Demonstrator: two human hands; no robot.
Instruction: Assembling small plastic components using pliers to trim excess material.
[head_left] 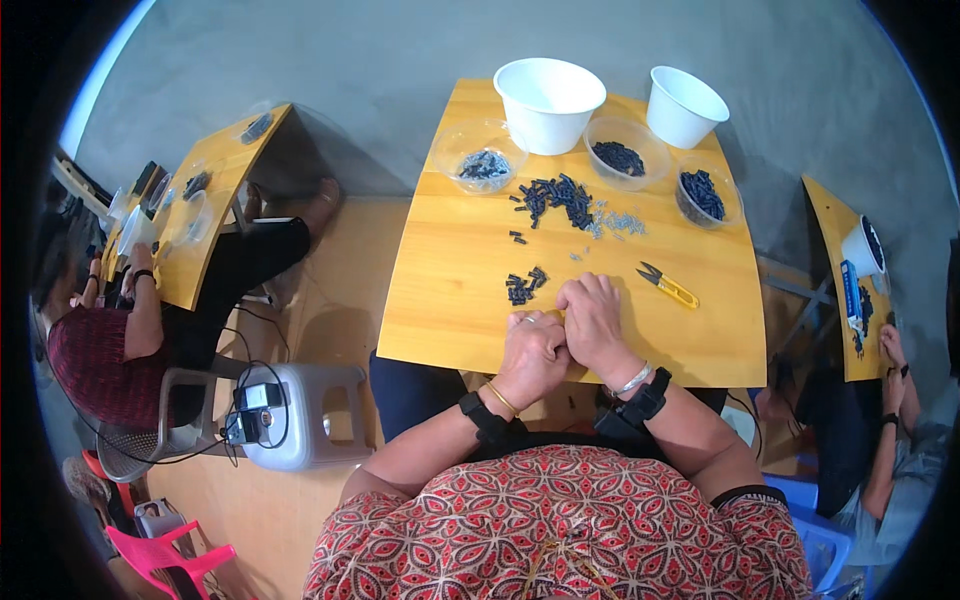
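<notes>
My left hand [534, 350] and my right hand [594, 318] meet at the near edge of the wooden table, fingers curled in and pressed together. Whatever they pinch is hidden by the fingers. Just beyond my left hand lies a small group of short black pieces [522, 288]. A larger heap of black pieces [560, 200] sits farther back, beside a scatter of small silvery pieces [618, 222]. To the right of my right hand rests a pair of yellow-handled thread snips [668, 284], with its dark blades pointing to the upper left.
Clear plastic bowls stand behind the heap: one with silvery pieces [484, 166], two with dark pieces [618, 158] [702, 194]. Two white tubs [550, 108] [688, 106] are at the back. Other people sit at tables [222, 170] on both sides. A grey stool [306, 414] with cables is at left.
</notes>
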